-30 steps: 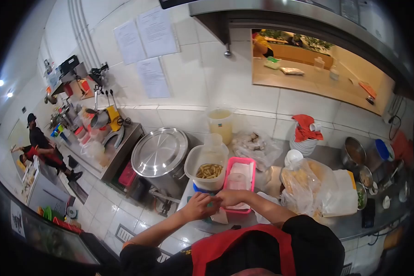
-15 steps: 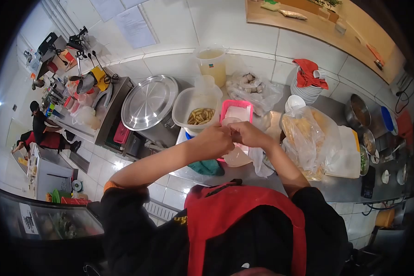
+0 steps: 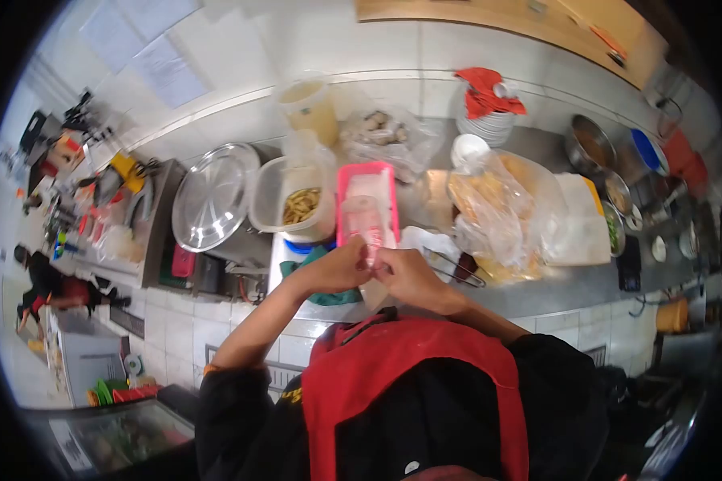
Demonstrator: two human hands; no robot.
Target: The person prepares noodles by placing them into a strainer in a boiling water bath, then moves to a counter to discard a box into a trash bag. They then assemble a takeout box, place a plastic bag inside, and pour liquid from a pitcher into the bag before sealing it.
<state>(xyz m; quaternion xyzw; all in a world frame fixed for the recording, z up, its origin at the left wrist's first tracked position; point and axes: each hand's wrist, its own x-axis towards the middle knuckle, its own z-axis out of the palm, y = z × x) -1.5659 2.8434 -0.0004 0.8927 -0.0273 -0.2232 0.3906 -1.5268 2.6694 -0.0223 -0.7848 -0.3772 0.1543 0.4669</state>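
Left hand (image 3: 333, 268): closed, pinching the thin clear plastic bag (image 3: 375, 294)
Right hand (image 3: 413, 276): pinching it too
Bag: between your hands, before the pink rectangular plastic tray (image 3: 342, 204)
Tip: grip both sides evenly

Steel lid (image 3: 214, 196), stacked plates (image 3: 490, 128)
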